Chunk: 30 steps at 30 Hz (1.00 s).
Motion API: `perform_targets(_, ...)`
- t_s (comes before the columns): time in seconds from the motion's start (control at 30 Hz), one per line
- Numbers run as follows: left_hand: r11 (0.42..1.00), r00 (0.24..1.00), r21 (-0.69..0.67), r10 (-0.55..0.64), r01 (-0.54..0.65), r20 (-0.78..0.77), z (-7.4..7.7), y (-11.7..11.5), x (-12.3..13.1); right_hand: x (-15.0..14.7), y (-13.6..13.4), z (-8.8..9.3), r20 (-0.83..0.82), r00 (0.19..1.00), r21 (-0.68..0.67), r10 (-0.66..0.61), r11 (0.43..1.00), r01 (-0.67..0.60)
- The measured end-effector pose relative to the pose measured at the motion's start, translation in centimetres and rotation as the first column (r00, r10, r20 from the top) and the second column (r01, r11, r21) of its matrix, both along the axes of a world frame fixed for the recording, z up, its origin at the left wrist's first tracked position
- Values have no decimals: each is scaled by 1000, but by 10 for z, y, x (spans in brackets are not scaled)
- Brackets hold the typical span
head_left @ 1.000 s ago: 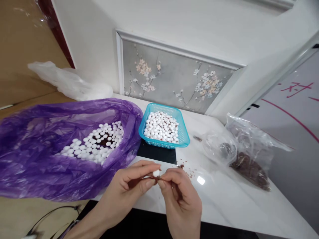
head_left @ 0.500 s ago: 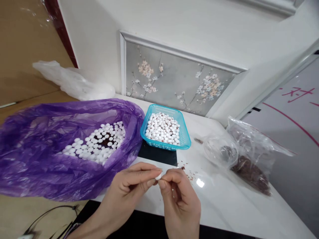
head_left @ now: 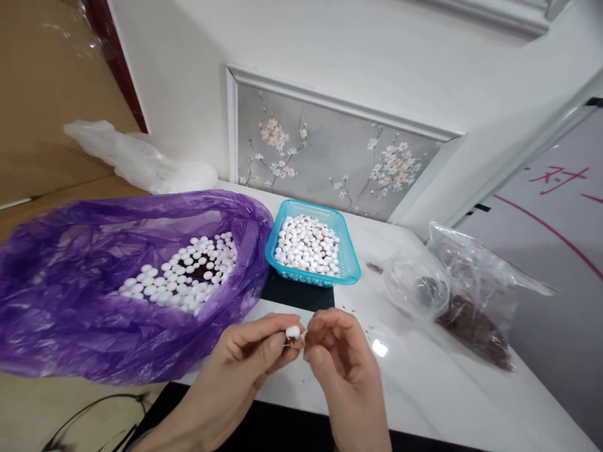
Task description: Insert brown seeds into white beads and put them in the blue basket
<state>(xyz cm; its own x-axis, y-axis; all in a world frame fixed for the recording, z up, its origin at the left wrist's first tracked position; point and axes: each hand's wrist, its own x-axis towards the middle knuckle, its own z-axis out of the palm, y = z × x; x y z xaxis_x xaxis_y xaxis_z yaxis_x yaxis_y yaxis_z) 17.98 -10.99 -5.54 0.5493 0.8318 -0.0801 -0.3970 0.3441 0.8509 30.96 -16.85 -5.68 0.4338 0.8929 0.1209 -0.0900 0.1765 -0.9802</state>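
My left hand [head_left: 245, 358] pinches a small white foam-like ball [head_left: 293, 331] between thumb and fingers, with brown shreds showing along its underside. Close on its right, my right hand [head_left: 351, 370] has thumb and fingertips drawn together beside the ball; a thin pale strand seems to be at the fingertips, too fine to name. Beyond the hands is a blue plastic basket [head_left: 352, 275] filled with similar white balls [head_left: 308, 245], some with brown bits between them. To the left lies a purple plastic bag [head_left: 70, 314], spread open around more white balls [head_left: 169, 289] and a dark brown patch.
On the right of the white table [head_left: 424, 389] lie a clear plastic container [head_left: 414, 285] on its side and a clear bag of brown shreds [head_left: 475, 329]. Behind the purple bag is a white plastic bag [head_left: 141, 157]. A framed flower panel [head_left: 330, 144] is at the back.
The white ball has turned and shifted slightly left in my left hand, and its brown underside now shows. My right fingertips have drawn a little away from it.
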Motion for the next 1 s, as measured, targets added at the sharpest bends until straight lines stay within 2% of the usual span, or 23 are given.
perform_targets(0.07,999,998,-41,-5,8,55,1,1,-2,5,-3,-1,42,995,6,-87,996,87)
perform_targets(0.23,992,996,89,86,-87,11,0,3,-4,23,-13,-18,151,957,-94,-247,960,262)
perform_targets(0.43,976,992,180,129,-124,-14,-2,2,0,42,-22,-32,219,932,-89,-287,946,312)
perform_targets(0.57,975,992,185,123,-120,-5,-2,3,3,52,-24,-38,260,917,-99,-301,937,335)
perform_targets(0.63,979,991,154,131,-132,13,0,3,5,57,-23,-42,264,917,-106,-300,936,337)
perform_targets(0.73,991,991,36,123,-125,56,3,3,8,60,-23,-46,249,924,-107,-292,939,326)
perform_targets(0.87,989,995,-146,17,-2,99,5,1,8,60,-23,-47,205,934,-109,-291,942,317)
perform_targets(1.0,968,979,-227,-59,103,195,3,0,4,60,-22,-46,182,940,-105,-290,944,312)
